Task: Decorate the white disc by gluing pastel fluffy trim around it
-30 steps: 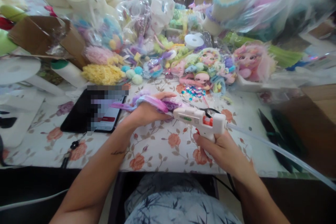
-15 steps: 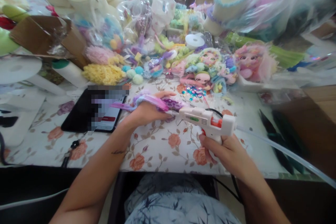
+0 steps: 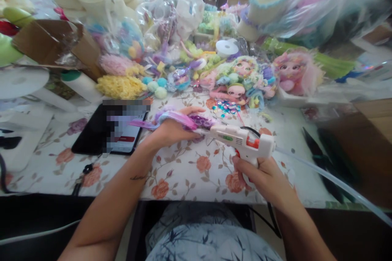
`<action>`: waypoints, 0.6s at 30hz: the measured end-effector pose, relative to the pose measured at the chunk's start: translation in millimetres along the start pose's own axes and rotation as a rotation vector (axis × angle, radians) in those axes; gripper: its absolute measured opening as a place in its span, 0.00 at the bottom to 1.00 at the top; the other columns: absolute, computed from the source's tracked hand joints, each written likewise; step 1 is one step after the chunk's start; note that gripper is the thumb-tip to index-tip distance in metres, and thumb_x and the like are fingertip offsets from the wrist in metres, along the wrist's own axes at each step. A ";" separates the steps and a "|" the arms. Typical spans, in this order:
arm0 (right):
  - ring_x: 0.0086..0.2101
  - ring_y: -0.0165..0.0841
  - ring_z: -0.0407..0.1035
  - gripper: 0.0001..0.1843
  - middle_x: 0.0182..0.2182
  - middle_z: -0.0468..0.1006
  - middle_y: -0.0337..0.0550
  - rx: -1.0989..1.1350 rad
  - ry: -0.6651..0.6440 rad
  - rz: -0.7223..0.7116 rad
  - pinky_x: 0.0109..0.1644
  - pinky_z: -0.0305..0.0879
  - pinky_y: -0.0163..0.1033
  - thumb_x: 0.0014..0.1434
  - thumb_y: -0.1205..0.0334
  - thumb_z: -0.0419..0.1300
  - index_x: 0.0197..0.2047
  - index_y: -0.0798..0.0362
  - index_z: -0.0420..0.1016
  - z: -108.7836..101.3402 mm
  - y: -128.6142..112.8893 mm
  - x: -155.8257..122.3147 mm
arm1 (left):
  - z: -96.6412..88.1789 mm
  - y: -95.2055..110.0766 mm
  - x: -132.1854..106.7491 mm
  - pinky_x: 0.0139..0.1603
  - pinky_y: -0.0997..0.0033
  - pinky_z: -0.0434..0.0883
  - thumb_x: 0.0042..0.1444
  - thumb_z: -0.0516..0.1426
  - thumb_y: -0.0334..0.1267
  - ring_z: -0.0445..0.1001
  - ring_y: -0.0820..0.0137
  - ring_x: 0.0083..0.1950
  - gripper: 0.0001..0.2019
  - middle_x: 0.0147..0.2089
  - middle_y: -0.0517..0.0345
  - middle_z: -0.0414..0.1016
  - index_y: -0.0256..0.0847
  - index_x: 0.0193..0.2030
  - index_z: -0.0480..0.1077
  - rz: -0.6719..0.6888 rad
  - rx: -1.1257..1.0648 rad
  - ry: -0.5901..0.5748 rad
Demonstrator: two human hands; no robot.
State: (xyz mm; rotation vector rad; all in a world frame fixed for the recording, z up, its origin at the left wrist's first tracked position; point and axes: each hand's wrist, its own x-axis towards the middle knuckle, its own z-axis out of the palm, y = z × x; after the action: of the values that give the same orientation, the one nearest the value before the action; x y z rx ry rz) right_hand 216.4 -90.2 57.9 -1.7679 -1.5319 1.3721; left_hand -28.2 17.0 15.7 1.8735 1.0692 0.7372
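Note:
My left hand is closed around a purple and pink ruffled ribbon piece, held just above the flowered tablecloth. My right hand grips the handle of a white hot glue gun with a red trigger. The gun's nozzle points left and touches the purple piece. A long clear glue stick trails out of the gun's back to the right.
A phone lies left of my left hand. Behind it lie pompoms, yellow fluff, doll figures, blue gems, ribbon spools, bags and a cardboard box. Dark green feathers lie at the right.
The glue gun and my right hand have shifted a little to the right, so that only the nozzle tip meets the purple piece. My left hand has stayed in place.

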 end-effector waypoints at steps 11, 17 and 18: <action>0.16 0.29 0.63 0.13 0.14 0.69 0.32 0.149 0.031 0.034 0.22 0.60 0.34 0.57 0.50 0.59 0.31 0.51 0.69 2.2 0.6 -2.8 | 0.4 -3.3 0.6 0.57 0.55 0.73 0.46 0.70 0.44 0.74 0.53 0.57 0.33 0.57 0.50 0.75 0.45 0.60 0.70 0.013 0.008 0.005; 0.15 0.29 0.65 0.13 0.13 0.68 0.33 0.141 0.005 0.020 0.20 0.60 0.33 0.58 0.53 0.58 0.26 0.50 0.66 7.7 -0.9 1.8 | 0.3 -1.0 0.8 0.57 0.57 0.74 0.45 0.70 0.45 0.74 0.53 0.57 0.36 0.58 0.48 0.75 0.41 0.61 0.68 -0.008 0.004 -0.013; 0.15 0.28 0.65 0.14 0.13 0.68 0.34 0.135 0.013 0.015 0.20 0.61 0.33 0.58 0.53 0.58 0.24 0.50 0.65 8.4 0.1 3.0 | 0.3 -0.4 0.8 0.57 0.58 0.74 0.45 0.70 0.45 0.74 0.53 0.57 0.36 0.58 0.48 0.75 0.41 0.62 0.68 -0.012 0.003 -0.013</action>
State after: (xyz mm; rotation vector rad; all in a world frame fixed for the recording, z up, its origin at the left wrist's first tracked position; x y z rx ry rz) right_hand 208.9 -89.8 53.1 -1.7063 -1.3876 1.4332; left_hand -27.7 17.7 15.2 1.8698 1.0731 0.7158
